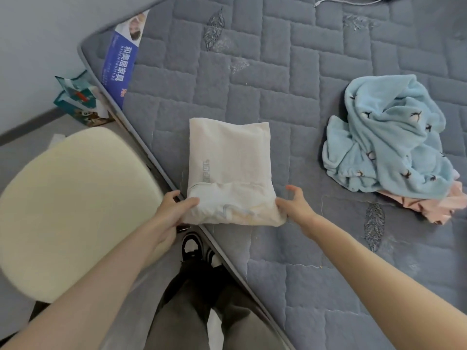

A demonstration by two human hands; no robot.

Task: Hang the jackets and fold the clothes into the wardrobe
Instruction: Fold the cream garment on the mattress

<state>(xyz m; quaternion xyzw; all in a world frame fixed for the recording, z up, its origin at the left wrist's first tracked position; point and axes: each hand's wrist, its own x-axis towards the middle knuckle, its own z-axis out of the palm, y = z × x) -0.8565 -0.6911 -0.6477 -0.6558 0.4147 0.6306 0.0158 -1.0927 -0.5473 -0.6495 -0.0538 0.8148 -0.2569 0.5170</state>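
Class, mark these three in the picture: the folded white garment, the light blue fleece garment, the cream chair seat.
folded white garment (227, 162), head view, middle of its top.
light blue fleece garment (389, 140), head view, centre of the heap.
cream chair seat (75, 210), head view, middle of the cushion.

blue mattress label (118, 64) reads 和美居家具, grey lettering on folded white garment (227, 157) illegible
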